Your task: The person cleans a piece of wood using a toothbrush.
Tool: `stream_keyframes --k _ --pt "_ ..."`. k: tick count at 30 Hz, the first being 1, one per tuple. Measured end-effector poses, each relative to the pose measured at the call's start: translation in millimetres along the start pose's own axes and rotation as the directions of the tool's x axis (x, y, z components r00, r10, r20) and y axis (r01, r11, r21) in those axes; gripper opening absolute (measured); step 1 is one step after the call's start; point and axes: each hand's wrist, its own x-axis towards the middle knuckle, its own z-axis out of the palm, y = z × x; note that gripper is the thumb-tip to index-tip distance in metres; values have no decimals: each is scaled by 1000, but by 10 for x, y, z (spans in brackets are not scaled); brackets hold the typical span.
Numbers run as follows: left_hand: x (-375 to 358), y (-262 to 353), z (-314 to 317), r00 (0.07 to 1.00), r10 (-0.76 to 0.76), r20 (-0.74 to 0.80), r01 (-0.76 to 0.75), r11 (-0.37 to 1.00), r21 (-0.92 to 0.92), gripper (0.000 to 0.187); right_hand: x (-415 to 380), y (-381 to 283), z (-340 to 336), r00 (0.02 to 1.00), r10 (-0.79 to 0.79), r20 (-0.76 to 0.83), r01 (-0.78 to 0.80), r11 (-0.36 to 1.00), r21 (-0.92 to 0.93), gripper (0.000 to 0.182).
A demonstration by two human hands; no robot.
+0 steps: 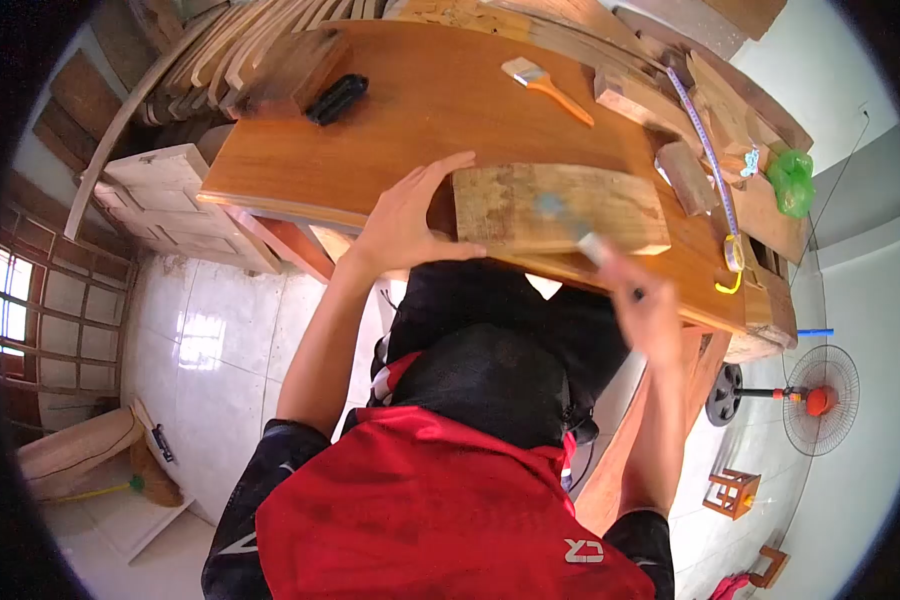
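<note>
A thick wooden block (610, 205) with a rough, pale face lies at the near edge of the brown table. My left hand (400, 215) spans its left end, thumb at the near edge and fingers at the far edge. Over the block's right half, my right hand (645, 305) grips a hand tool (592, 245) smeared by motion. The tool has a pale neck and a bluish head over the wood; its kind I cannot tell. A black object (337, 98) lies on the table beyond my left hand.
A paintbrush (550, 90) with an orange handle lies on the tabletop (420, 90). Wood offcuts (685, 175), a tape measure (733, 253) and a green plastic bag (792, 182) crowd the right side. Curved wooden pieces (235, 50) stack at far left; a fan (820, 400) stands right.
</note>
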Motion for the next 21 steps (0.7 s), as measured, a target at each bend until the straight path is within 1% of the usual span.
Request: stream_keyframes --k 1,3,4,5,6,7,9,10,11,13,14,15,16,17,19,20,21 --pt "-13 15 18 1000 -3 -2 3 1000 -6 110 123 -19 -139 983 168 -68 -171 984 -52 33" --pt "-39 19 27 1000 -5 8 5 1000 5 110 157 -16 -134 969 220 -116 -230 970 -83 32" --pt "-2 10 9 1000 -2 7 2 1000 16 109 87 -145 -21 996 27 -91 -33 997 -69 31" --pt "36 15 -10 1000 -8 -3 8 1000 2 109 -19 -291 152 985 -161 -64 158 986 -46 31" --pt "10 45 -7 1000 -24 2 24 1000 -17 108 -75 -269 306 956 -292 15 291 957 9 32" --pt "-9 65 1 999 -37 10 38 999 -37 108 -96 -419 286 940 -338 47 340 937 -76 33" --pt "19 48 -10 1000 -21 1 21 1000 -17 108 -3 -159 164 996 -76 50 73 996 49 32" --pt "-13 51 2 1000 -21 -1 21 1000 -13 108 144 -1 69 997 -47 -63 46 999 -19 32" --pt "-33 48 3 1000 -25 10 25 1000 -11 108 263 123 -38 982 145 -118 -153 986 -65 33" --pt "-11 37 1 1000 -22 10 22 1000 -11 107 287 173 -116 954 234 -188 -273 936 -224 34" --pt "49 22 -18 1000 -1 -7 1 1000 -2 107 202 74 -38 985 97 -145 -123 976 -181 33" --pt "55 8 -26 1000 11 -13 -11 1000 6 107 60 -71 130 994 -34 -100 21 992 -128 32" --pt "-9 11 5 1000 11 0 -11 1000 6 107 -22 -150 251 969 -243 -37 243 970 7 30" --pt "-40 23 29 1000 -5 7 5 1000 -5 107 -45 -250 229 963 -267 37 267 964 0 29" --pt "-13 35 12 1000 -25 1 25 1000 -14 107 77 81 85 982 -165 -94 165 986 -9 29" --pt "-45 44 21 999 -40 15 40 999 -18 107 182 201 -88 987 32 -159 -48 994 -99 31" --pt "-38 48 13 999 -47 21 47 999 -19 107 286 322 -260 949 227 -218 -265 950 -165 33"
